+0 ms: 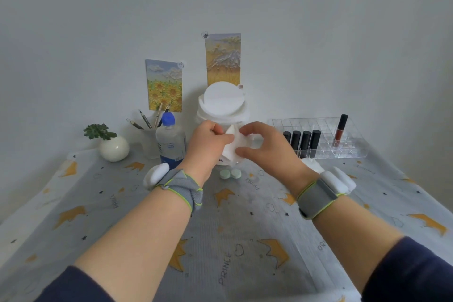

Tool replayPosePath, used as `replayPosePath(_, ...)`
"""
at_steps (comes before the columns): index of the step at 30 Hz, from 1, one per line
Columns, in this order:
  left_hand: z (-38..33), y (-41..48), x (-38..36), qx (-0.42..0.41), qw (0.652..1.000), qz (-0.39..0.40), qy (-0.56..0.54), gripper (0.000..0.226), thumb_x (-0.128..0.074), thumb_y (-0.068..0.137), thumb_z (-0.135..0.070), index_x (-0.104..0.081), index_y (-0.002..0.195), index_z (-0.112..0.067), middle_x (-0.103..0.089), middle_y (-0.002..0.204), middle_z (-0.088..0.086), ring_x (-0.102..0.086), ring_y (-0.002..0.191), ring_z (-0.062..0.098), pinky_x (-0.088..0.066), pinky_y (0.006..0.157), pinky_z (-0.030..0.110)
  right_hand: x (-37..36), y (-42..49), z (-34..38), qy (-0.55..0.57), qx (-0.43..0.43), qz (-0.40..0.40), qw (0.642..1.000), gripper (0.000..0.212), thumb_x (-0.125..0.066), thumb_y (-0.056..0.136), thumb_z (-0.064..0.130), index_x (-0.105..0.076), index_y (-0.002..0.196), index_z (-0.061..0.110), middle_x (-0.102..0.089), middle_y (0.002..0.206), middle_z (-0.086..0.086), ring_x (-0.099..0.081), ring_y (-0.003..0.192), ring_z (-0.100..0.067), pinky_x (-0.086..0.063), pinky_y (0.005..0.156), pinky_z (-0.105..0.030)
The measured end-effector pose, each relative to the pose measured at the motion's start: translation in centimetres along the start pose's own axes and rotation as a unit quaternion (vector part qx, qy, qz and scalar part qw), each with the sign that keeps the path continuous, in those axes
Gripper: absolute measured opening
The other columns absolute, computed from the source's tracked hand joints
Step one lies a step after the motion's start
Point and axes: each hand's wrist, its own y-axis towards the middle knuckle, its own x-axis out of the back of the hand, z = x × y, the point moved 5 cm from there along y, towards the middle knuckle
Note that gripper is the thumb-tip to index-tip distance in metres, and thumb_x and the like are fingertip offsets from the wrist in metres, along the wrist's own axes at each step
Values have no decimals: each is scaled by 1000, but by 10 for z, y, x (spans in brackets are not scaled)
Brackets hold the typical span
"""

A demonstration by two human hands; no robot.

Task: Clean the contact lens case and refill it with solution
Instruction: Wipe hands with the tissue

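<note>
The case [230, 174] lies shut on the cloth [232, 240], just below and nearer the person than both hands, touched by neither. Above the case, the left hand [208, 141] and right hand [264, 147] each pinch one white pad [236, 144] between thumb and fingers.

One case with two green caps. One bottle [170, 142] stands left of the case, and one tub [221, 103] of pads behind it. In the rack [326, 140] to its right are four black tubes and one red.

The cloth stretches from the case toward the person under both forearms. Its side edges lie well apart from the case.
</note>
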Motion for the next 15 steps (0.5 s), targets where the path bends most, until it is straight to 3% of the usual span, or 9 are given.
replayPosePath(2, -3, 3, 0, -6, 1000, 9, -20, 28, -69, 79, -5, -45, 72, -17, -45, 65, -1, -40, 57, 14, -32, 53, 24, -1, 5, -2, 30, -5, -9, 1000, 23, -70, 80, 16, -66, 101, 25, -66, 95, 19, -58, 90, 7, -39, 74, -3)
replayPosePath(6, -7, 13, 4, -31, 999, -4, -39, 18, -68, 83, -8, -53, 77, -17, -63, 78, 9, -57, 68, 19, -48, 65, 29, 2, 19, -3, 67, -19, -54, 996, 10, -64, 83, 13, -69, 91, 18, -69, 83, 10, -59, 73, -3, -45, 67, -17)
replayPosePath(9, -10, 23, 12, -76, 994, -43, 65, 5, -61, 88, -15, -60, 86, -20, -64, 81, -3, -61, 72, 15, -49, 65, 22, 10, 33, 2, 34, -8, -101, 994, 8, -60, 85, 12, -66, 87, 17, -64, 78, 14, -50, 57, 6, -35, 56, -10)
replayPosePath(11, -12, 28, 16, -122, 976, -64, 170, 11, -58, 89, -14, -64, 96, -20, -63, 89, -7, -60, 84, 13, -47, 69, 22, 15, 46, 7, 14, 8, -139, 990, 14, -57, 84, 7, -66, 87, 16, -65, 86, 9, -49, 60, 4, -35, 59, -13)
replayPosePath(15, -15, 31, 14, -204, 932, -75, 292, 29, -54, 90, -5, -63, 116, -13, -61, 119, 3, -51, 114, 22, -42, 92, 30, 18, 72, 20, -59, 44, -188, 979, 25, -50, 80, -2, -69, 90, 11, -63, 91, -5, -52, 74, -14, -36, 65, -22)
